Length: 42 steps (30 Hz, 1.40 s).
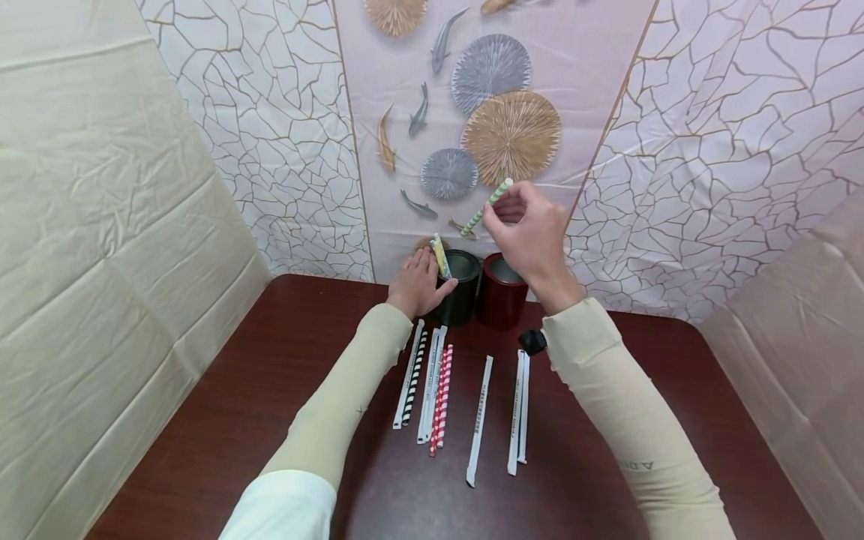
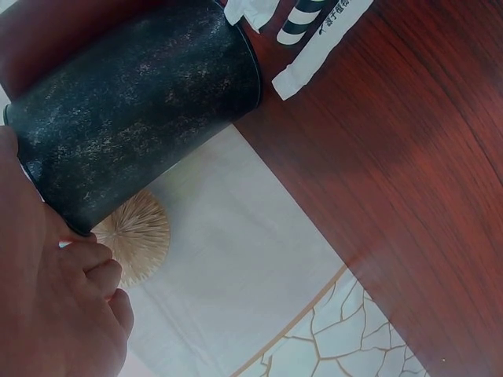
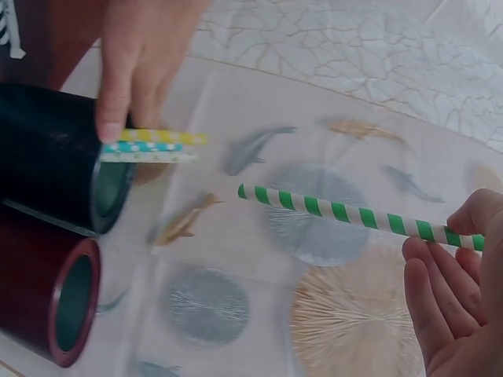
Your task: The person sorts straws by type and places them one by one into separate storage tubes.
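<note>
My right hand pinches a green-and-white striped paper straw by one end, between thumb and fingertips. The straw slants in the air above the two cups. At the rim of the dark green cup, my left hand holds on, thumb on the near side and fingers at the far left. Inside that cup stand yellow, blue and pale green patterned straws, leaning against the rim by the left hand. A dark red cup stands right beside it, below the right hand.
Nearer on the table lie a black-and-white striped straw, red-and-white straws and several white paper-wrapped straws. A patterned cloth backdrop hangs right behind the cups; plain fabric walls flank the table.
</note>
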Each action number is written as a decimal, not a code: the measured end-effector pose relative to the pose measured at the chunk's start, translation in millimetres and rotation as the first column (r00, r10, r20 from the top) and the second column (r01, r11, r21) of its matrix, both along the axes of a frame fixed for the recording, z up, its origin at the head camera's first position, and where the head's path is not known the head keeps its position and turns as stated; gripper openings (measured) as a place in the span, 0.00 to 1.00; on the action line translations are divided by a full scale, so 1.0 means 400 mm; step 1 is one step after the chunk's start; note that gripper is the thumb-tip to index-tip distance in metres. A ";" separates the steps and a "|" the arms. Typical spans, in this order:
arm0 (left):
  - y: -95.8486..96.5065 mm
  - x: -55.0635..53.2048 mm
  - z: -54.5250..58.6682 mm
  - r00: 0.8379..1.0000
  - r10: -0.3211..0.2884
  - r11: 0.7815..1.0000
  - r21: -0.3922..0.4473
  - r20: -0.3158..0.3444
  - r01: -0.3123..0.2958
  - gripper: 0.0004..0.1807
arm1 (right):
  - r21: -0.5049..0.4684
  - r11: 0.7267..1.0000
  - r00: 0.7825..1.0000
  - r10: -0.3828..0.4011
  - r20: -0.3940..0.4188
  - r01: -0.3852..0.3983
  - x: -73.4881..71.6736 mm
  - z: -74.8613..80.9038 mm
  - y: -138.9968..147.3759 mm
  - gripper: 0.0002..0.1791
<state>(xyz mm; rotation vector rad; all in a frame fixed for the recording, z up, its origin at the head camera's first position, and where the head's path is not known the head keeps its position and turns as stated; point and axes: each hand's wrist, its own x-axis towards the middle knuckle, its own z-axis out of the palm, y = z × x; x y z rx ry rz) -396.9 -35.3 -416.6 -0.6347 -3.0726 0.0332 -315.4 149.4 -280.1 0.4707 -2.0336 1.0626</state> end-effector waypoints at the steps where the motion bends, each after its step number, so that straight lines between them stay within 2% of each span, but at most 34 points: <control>1: 0.000 -0.001 -0.001 1.000 -0.001 1.000 0.000 0.000 0.001 0.49 | 0.003 1.000 1.000 -0.002 0.002 0.002 -0.003 -0.008 -0.001 0.08; 9: 0.004 0.006 -0.002 0.999 -0.002 1.000 -0.001 -0.035 0.002 0.48 | 0.029 0.999 0.999 -0.019 0.051 0.017 -0.037 -0.084 -0.005 0.07; 17: 0.014 0.014 0.004 1.000 -0.009 1.000 0.006 -0.025 0.010 0.48 | 0.058 0.997 0.995 -0.046 0.089 0.041 -0.076 -0.150 -0.010 0.07; 23: 0.020 0.014 0.007 1.000 -0.006 1.000 0.021 -0.013 0.006 0.48 | 0.090 0.995 0.980 -0.066 0.189 0.050 -0.096 -0.176 -0.013 0.13; 25: 0.022 0.013 0.007 1.000 -0.007 1.000 0.020 -0.009 0.007 0.48 | 0.098 0.994 0.974 -0.067 0.218 0.047 -0.094 -0.176 -0.014 0.16; 29: 0.019 0.012 0.011 1.000 -0.008 1.000 0.010 -0.008 0.008 0.48 | 0.108 0.993 0.973 -0.061 0.222 0.038 -0.086 -0.161 -0.014 0.18; 36: 0.009 0.006 0.008 1.000 0.001 1.000 0.004 -0.017 -0.001 0.48 | 0.153 0.988 0.977 -0.067 0.205 0.035 -0.069 -0.110 -0.006 0.17; 42: 0.002 0.004 0.001 1.000 0.010 1.000 0.001 -0.011 -0.010 0.49 | 0.230 0.973 0.970 -0.076 0.232 0.021 -0.043 -0.064 0.005 0.16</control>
